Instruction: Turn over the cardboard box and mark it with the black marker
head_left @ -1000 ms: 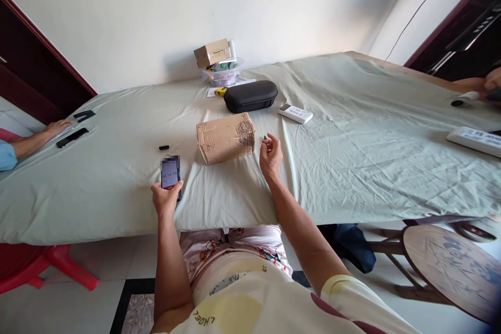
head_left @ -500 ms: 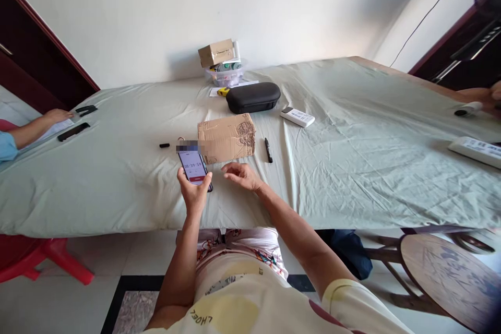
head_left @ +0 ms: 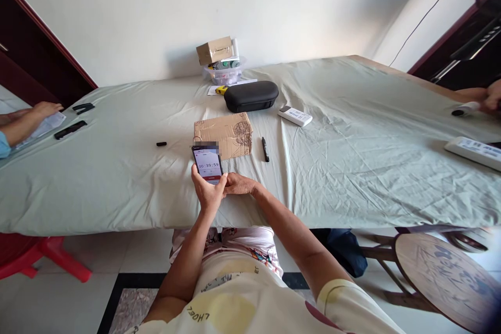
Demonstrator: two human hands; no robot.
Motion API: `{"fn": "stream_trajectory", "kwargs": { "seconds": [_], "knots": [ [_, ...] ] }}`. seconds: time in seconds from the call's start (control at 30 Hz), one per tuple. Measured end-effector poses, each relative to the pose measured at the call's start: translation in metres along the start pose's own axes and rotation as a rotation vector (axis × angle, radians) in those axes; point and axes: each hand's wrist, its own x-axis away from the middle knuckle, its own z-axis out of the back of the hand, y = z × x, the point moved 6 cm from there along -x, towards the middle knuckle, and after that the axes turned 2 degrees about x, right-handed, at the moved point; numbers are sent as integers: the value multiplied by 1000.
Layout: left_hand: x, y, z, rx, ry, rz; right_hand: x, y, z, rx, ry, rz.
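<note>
My left hand [head_left: 209,192] is wrapped round a smartphone [head_left: 209,162] with its screen lit, showing a timer at 00:39:59. My right hand [head_left: 238,183] meets the phone's lower right edge beside the left thumb; its fingers are curled, with the tips hidden there. Just behind the phone lies a cardboard box [head_left: 230,133] with dark scribbles on its right part, partly covered by the phone. A black marker [head_left: 265,149], uncapped, lies right of the box, while a black cap [head_left: 161,144] lies on the cloth to the left.
A black zip case [head_left: 251,96], a yellow tool [head_left: 221,90] and a white labelled box [head_left: 295,116] lie farther back. Against the wall, a plastic basket [head_left: 223,75] bears a small carton [head_left: 214,51]. Another person's hands [head_left: 45,109] rest at far left; a co-worker's hand [head_left: 493,98] is at right.
My left hand has brought the phone rightward, in front of the cardboard box. My right hand has come down and in against the phone. The person at left has drawn their hand back.
</note>
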Motion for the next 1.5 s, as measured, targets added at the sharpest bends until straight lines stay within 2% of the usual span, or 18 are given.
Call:
{"fn": "stream_trajectory", "kwargs": {
  "seconds": [0.17,0.43,0.53,0.63,0.77,0.9,1.1,1.27,1.33,1.4,1.5],
  "knots": [
    [1,-1,3,-8,23,-17,-1,0,0,42,5,0],
    [-7,1,15,-54,105,-82,1,3,2,-60,-2,28],
    [-22,-7,29,-112,142,-44,1,7,2,-88,-18,17],
    [-44,-24,54,-256,177,61,0,11,4,-78,-3,5],
    [-72,-58,90,-533,94,264,0,12,6,-64,13,1],
    [-87,-82,114,-755,16,329,0,12,8,-70,32,-21],
    [-108,-102,116,-880,-135,308,1,13,11,-144,62,-62],
    [-117,-113,115,-812,-250,359,7,6,17,-195,75,-45],
    [-117,-111,114,-811,-257,341,10,2,24,-236,124,-8],
    [-116,-104,110,-791,-247,294,15,-1,37,-281,248,41],
    [-117,-88,89,-626,-218,158,25,0,67,-353,591,136]
  ]
}}
